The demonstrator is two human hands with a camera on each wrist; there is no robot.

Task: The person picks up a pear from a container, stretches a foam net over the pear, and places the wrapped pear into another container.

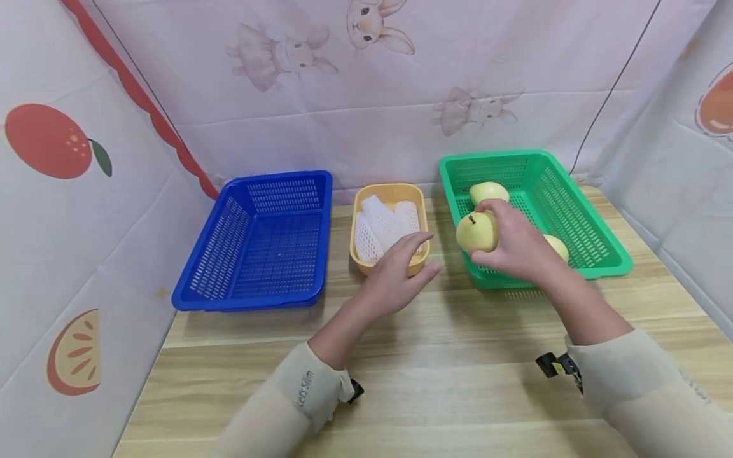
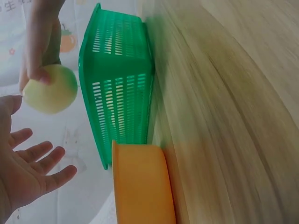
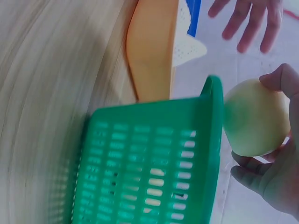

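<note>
My right hand grips a pale yellow-green pear over the near left rim of the green basket; its stem points up and to the left. Two more pears lie in that basket, one at the back and one at the near side, partly behind my wrist. My left hand hovers by the front of the small orange tub, fingers spread and holding nothing. White foam net sleeves lie in the tub. The left wrist view shows the held pear apart from the left fingers.
A blue basket with slotted walls stands on the left of the wooden table. Behind the containers hangs a printed cloth, and further cloth walls close off both sides. The tub sits between the two baskets.
</note>
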